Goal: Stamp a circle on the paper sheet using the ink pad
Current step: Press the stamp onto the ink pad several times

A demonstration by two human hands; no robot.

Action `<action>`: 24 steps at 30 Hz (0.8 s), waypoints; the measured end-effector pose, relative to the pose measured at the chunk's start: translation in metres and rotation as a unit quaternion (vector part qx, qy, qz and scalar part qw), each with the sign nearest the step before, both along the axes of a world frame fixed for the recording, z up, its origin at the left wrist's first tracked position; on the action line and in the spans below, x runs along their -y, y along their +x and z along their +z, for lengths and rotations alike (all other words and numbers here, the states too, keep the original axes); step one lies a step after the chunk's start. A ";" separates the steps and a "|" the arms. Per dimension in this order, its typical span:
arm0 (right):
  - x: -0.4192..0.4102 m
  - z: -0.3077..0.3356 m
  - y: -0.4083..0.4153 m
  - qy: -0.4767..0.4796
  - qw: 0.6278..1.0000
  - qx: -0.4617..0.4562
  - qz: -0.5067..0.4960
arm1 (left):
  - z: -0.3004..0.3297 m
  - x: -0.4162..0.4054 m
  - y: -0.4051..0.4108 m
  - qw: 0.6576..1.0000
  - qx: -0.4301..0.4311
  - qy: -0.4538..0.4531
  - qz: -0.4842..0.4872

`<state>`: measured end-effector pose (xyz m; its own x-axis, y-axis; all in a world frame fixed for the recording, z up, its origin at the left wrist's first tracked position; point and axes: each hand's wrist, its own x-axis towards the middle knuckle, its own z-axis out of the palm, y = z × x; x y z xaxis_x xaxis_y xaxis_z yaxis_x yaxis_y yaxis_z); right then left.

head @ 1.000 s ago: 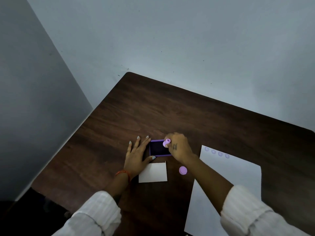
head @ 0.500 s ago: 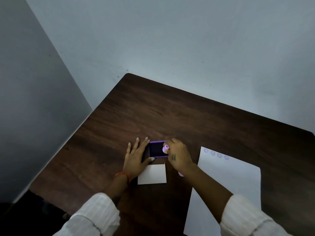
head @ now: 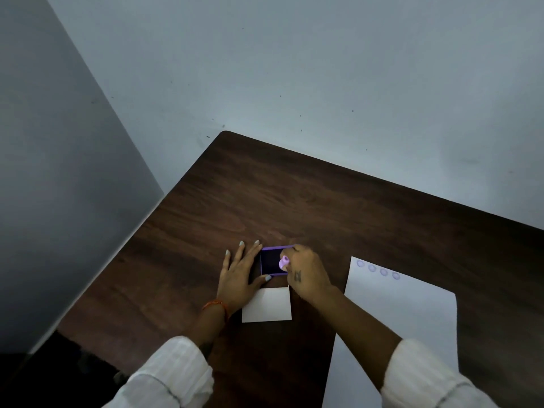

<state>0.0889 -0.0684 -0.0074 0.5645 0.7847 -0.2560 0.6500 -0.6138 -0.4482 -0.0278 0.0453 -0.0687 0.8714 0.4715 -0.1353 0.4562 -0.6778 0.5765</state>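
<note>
Two hands work on a dark wooden table. Nearest, a small white card lies at six o'clock from the ink pad, an open purple tray holding dark ink. The left hand lies flat with fingers spread, bracing the pad's nine o'clock edge. The right hand pinches a lilac stamp closed between its fingers, over the ink at the pad's three o'clock side. The stamp sits lower over the ink than a second ago. At three o'clock lies the paper sheet, four stamped circles along its far edge.
</note>
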 end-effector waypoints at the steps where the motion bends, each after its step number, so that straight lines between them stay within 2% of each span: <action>1: -0.003 0.003 0.003 0.006 1.000 -0.014 -0.006 | 0.000 0.000 0.000 1.000 0.000 0.000 0.000; 9: -0.002 -0.013 -0.018 0.001 0.994 0.076 0.074 | 0.000 0.000 0.000 1.000 -0.005 0.005 0.002; 18: -0.016 0.000 0.001 0.030 0.999 0.038 0.016 | 0.000 0.000 0.001 1.000 0.003 0.001 0.001; 22: -0.015 -0.012 -0.010 0.070 0.993 0.084 0.041 | -0.004 -0.001 -0.001 1.000 0.016 0.007 0.002; 24: -0.013 -0.011 -0.013 0.039 0.992 0.101 0.062 | -0.004 -0.001 0.000 1.000 0.016 0.007 0.002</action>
<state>0.0764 -0.0549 -0.0188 0.4959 0.8643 -0.0840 0.7996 -0.4922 -0.3440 -0.0282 0.0461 -0.0732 0.8737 0.4760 -0.0999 0.4396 -0.6849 0.5811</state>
